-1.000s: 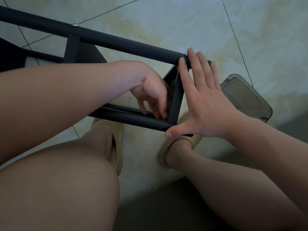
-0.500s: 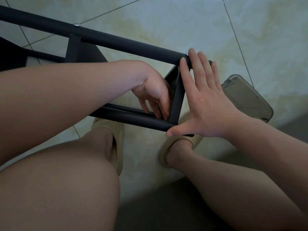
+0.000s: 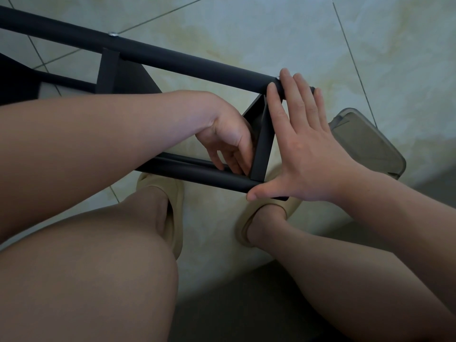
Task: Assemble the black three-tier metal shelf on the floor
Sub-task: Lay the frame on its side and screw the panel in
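your right hand (image 3: 311, 154) lies flat, grip released, fingers across the far tube of the black shelf frame (image 3: 187, 67), thumb on the near tube. your left hand (image 3: 229, 144) curls inside by the crossbar (image 3: 262, 149); i cannot tell its grip. the frame lies above the tiled floor (image 3: 271, 33), over your beige slippers (image 3: 176, 201), with a grey object (image 3: 365, 141) beside it.
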`<state>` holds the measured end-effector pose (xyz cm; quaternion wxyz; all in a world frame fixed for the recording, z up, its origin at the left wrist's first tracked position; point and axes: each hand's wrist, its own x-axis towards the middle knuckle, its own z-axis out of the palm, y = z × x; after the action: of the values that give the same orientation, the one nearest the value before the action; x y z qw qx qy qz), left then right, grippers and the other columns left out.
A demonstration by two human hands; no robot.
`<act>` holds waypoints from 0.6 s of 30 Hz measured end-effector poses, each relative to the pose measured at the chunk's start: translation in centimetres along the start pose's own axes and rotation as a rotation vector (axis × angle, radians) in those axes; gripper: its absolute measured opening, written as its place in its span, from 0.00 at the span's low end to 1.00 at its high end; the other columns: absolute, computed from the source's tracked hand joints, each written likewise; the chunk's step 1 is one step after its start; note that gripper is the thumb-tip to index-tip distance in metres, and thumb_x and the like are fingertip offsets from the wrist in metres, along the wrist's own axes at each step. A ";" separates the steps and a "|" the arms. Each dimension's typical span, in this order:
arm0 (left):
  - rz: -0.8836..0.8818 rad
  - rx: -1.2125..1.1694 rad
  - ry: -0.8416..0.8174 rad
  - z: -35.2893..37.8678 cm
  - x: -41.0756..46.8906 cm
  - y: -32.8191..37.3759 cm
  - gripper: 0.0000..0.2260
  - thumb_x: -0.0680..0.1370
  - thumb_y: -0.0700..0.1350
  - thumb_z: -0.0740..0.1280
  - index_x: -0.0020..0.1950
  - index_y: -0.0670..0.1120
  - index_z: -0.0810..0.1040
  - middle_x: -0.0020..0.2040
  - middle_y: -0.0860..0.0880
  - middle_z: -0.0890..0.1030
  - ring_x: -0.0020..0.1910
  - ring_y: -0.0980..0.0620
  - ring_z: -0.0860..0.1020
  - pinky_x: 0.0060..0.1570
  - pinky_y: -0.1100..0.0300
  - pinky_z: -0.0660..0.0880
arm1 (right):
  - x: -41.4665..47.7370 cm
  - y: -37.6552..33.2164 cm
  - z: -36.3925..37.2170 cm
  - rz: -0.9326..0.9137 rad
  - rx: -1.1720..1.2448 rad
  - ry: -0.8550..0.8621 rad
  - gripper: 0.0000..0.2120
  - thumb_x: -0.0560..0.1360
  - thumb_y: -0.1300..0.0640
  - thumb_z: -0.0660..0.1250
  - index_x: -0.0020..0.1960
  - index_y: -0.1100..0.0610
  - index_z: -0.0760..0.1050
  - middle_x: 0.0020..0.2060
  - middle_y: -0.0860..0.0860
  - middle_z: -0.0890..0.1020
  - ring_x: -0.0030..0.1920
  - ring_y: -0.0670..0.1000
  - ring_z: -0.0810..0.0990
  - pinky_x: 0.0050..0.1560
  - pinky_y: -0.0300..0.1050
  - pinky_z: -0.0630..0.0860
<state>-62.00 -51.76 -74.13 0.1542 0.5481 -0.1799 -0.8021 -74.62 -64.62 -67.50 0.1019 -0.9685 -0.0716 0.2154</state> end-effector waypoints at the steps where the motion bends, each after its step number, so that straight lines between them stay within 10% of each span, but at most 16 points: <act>1: -0.004 0.011 0.001 -0.1 0.0 0.0 0.19 0.77 0.41 0.70 0.68 0.46 0.78 0.63 0.49 0.83 0.61 0.50 0.81 0.69 0.44 0.71 | 0.0 0.0 0.0 0.001 0.000 -0.001 0.74 0.56 0.17 0.62 0.82 0.64 0.38 0.80 0.64 0.39 0.80 0.65 0.36 0.77 0.58 0.31; 18: 0.017 -0.016 -0.003 0.0 -0.4 0.2 0.19 0.77 0.41 0.69 0.68 0.43 0.77 0.63 0.46 0.82 0.63 0.49 0.80 0.70 0.44 0.71 | 0.0 0.0 -0.1 0.001 -0.004 -0.010 0.74 0.56 0.16 0.60 0.82 0.63 0.37 0.80 0.64 0.38 0.80 0.64 0.35 0.77 0.57 0.31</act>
<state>-61.88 -51.75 -73.65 0.1651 0.5441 -0.1783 -0.8031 -74.56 -64.60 -67.46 0.0995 -0.9677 -0.0718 0.2203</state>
